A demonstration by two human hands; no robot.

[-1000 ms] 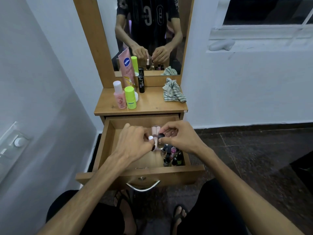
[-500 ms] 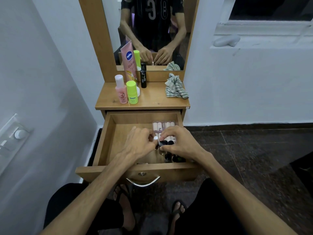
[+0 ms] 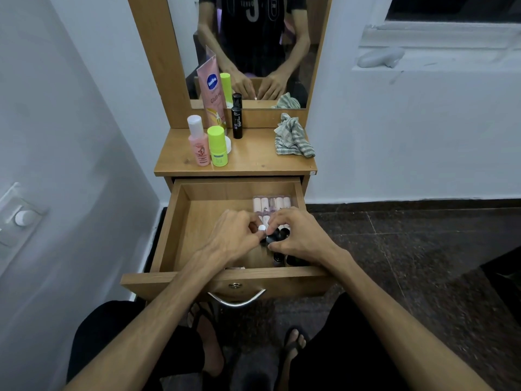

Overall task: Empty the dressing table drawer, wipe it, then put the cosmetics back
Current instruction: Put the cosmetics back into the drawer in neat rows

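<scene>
The wooden drawer (image 3: 180,221) of the dressing table is pulled open. Both hands are inside it at the right. My left hand (image 3: 234,238) pinches a small white-capped bottle (image 3: 262,228). My right hand (image 3: 298,235) curls round several small black-capped bottles (image 3: 277,235) standing in the drawer's front right corner. A clear pack of pale pink tubes (image 3: 272,204) lies behind them at the back right. On the tabletop stand a pink bottle (image 3: 198,146), a green-capped bottle (image 3: 217,148), a tall pink tube (image 3: 211,91) and a black tube (image 3: 237,122). A striped cloth (image 3: 293,136) lies at the right.
A mirror (image 3: 253,46) rises behind the tabletop. A white wall with a switch plate (image 3: 19,218) is close on the left. Dark tiled floor (image 3: 423,249) spreads to the right. The drawer's metal handle (image 3: 236,299) hangs above my sandalled feet.
Both hands have sunk lower and nearer the drawer's front with the small bottles. The pack of pink tubes, partly covered before, now shows behind them.
</scene>
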